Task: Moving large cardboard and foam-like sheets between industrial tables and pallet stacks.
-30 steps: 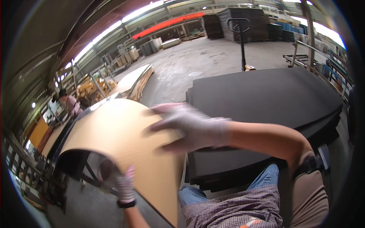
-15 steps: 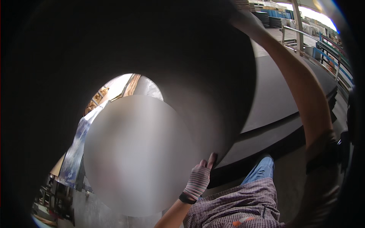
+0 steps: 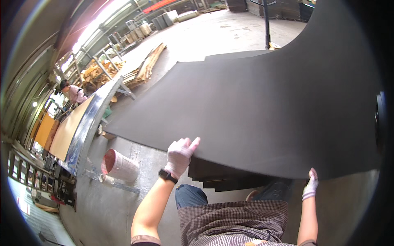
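A large, flexible dark grey sheet (image 3: 230, 102), like foam or rubber, spreads out in front of me, its right side curving up high. At its near edge my left hand (image 3: 179, 156), in a striped glove with a dark watch at the wrist, is closed on the rim, thumb on top. Farther right along that edge, my gloved right hand (image 3: 311, 185) pinches the sheet, fingers partly hidden beneath it. Below the near edge lies a stack of similar dark sheets (image 3: 221, 176), mostly covered by the held one.
A reddish-white bucket (image 3: 119, 165) stands on the floor at left. Beyond it is a long bench (image 3: 88, 127) with a tan board (image 3: 70, 129). A person (image 3: 75, 93) works at the far left. A dark post (image 3: 267, 28) rises behind the sheet.
The sheet, earlier curled up across most of the view, now lies lower and flatter. My right hand has come down from the upper right to the near edge. My view has swung too.
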`<action>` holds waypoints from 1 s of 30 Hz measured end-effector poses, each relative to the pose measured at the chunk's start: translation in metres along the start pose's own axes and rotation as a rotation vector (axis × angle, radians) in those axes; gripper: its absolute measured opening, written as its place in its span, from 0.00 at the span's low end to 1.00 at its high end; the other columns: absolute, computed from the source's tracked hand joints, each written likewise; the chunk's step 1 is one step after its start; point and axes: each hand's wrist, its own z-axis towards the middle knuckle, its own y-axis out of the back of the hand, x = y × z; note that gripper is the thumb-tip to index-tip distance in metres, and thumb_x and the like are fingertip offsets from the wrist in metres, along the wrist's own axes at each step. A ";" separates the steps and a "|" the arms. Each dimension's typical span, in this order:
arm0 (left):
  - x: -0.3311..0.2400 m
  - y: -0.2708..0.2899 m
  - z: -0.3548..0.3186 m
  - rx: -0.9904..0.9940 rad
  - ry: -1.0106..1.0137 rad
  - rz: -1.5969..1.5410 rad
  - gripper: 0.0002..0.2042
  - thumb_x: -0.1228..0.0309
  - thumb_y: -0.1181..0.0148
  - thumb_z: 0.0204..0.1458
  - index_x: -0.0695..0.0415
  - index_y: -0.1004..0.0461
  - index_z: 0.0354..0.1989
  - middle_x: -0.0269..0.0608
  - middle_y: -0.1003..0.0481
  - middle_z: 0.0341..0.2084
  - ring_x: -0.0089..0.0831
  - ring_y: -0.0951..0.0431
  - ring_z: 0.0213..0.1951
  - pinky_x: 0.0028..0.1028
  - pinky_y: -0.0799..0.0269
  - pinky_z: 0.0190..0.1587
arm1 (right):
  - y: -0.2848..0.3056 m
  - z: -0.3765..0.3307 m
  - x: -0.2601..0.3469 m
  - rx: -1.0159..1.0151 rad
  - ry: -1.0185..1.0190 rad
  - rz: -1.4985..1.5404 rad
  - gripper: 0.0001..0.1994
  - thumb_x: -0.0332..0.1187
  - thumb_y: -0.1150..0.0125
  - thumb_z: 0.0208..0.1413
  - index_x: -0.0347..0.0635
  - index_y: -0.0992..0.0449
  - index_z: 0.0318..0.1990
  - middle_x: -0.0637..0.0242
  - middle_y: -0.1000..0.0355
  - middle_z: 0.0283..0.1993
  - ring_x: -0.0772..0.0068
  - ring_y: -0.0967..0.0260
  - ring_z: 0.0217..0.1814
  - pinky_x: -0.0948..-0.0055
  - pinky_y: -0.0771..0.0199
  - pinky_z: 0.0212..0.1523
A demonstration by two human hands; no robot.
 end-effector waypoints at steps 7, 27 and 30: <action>-0.104 -0.082 0.092 -0.082 -0.018 -0.341 0.10 0.75 0.47 0.44 0.48 0.27 0.36 0.39 0.32 0.23 0.38 0.27 0.28 0.36 0.31 0.28 | -0.042 0.098 0.126 -0.140 0.048 0.160 0.20 0.41 0.37 0.49 0.61 0.28 0.53 0.79 0.38 0.61 0.75 0.43 0.61 0.63 0.39 0.52; -0.194 -0.248 0.127 -0.005 -0.100 -0.655 0.13 0.79 0.41 0.33 0.50 0.26 0.31 0.38 0.32 0.20 0.38 0.29 0.25 0.35 0.31 0.28 | -0.238 0.068 0.063 -0.086 -0.546 0.389 0.40 0.54 0.27 0.38 0.44 0.37 0.56 0.56 0.40 0.59 0.60 0.45 0.64 0.49 0.50 0.65; -0.175 -0.261 0.151 -0.030 -0.140 -0.607 0.13 0.79 0.39 0.34 0.50 0.26 0.30 0.37 0.33 0.20 0.36 0.30 0.26 0.35 0.33 0.26 | -0.260 0.067 0.054 0.048 -0.809 0.307 0.48 0.55 0.28 0.37 0.37 0.45 0.62 0.46 0.46 0.64 0.53 0.47 0.66 0.49 0.44 0.63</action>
